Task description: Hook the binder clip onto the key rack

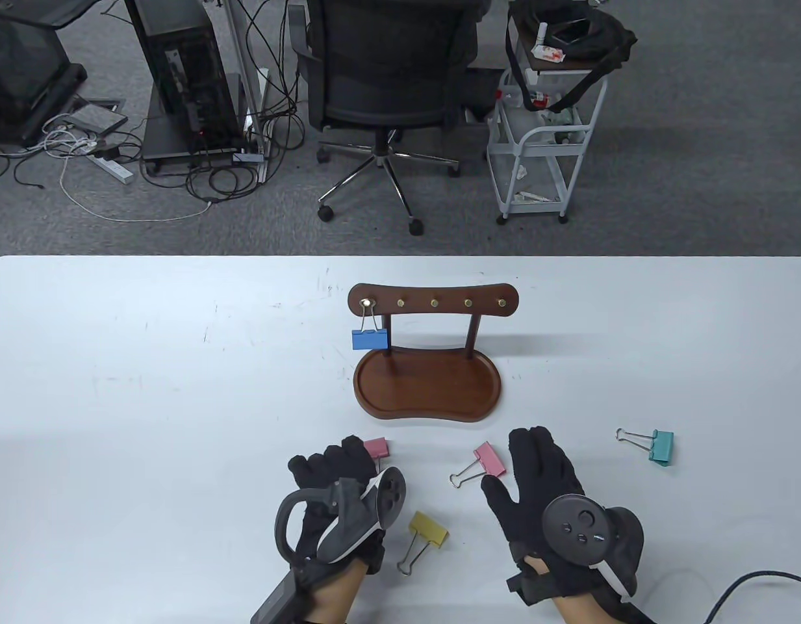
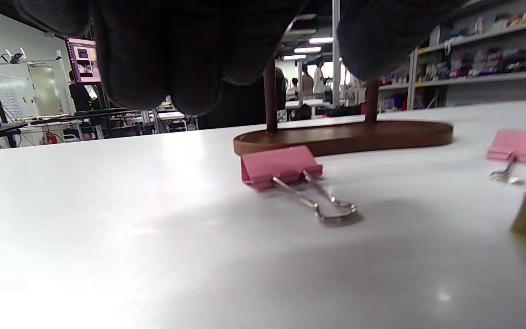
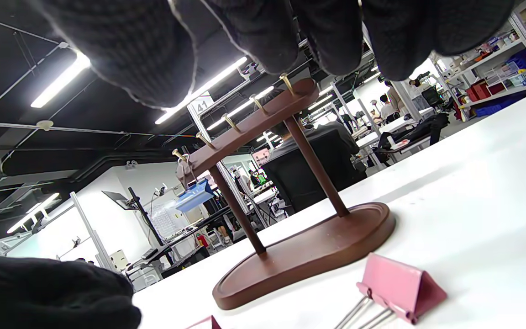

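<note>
Left hand (image 1: pixel 338 484) half covering pink clip (image 1: pixel 378 448), rack's (image 2: pixel 343 135) top hidden

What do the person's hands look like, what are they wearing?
Both the left hand and the right hand wear black knit gloves. A dark grey, controller-like tracker with a ring and round button face is strapped to each. A black cable trails beside the right wrist.

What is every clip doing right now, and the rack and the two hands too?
blue clip: hanging on the rack's leftmost hook
key rack: upright, four hooks bare
pink clip by the left hand: flat on the table, not held
pink clip by the right hand: flat, not held
yellow clip: flat, not held
teal clip: flat, not held
left hand: holds nothing
right hand: fingers spread, holds nothing
</note>
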A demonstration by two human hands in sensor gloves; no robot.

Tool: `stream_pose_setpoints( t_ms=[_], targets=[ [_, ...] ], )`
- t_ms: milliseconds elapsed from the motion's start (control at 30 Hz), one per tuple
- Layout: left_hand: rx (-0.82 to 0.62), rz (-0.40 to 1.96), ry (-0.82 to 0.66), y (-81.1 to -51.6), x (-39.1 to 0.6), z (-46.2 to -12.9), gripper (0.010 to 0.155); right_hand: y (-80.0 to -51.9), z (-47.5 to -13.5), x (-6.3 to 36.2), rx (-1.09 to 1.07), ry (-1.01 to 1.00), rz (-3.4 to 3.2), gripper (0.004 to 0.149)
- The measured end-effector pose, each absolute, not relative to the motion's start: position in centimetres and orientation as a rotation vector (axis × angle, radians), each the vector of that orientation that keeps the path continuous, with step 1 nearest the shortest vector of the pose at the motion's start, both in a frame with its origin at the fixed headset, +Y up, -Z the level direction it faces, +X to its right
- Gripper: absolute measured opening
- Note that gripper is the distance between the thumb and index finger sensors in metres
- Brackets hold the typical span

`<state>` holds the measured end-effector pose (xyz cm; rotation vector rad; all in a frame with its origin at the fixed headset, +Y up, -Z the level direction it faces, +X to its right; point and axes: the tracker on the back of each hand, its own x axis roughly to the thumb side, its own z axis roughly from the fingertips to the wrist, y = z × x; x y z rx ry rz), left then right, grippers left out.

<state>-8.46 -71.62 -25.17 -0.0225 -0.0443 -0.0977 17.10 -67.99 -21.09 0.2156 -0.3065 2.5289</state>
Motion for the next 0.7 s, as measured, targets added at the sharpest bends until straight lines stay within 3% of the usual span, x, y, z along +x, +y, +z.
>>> stream_pose_setpoints(
  t_ms=[433, 700],
  targets=[
    [-0.189, -0.174, 0.078, -73.9, -7.4, -29.2, 0.081, -68.3, -21.0, 17.3, 0.216, -0.27, 2.522, 0.079],
    [-0.173, -0.227, 0.087, -74.6, -6.9, -29.8, 0.082, -68.3, -20.9, 16.7, 0.238, -0.265, 2.54, 0.079]
  ],
)
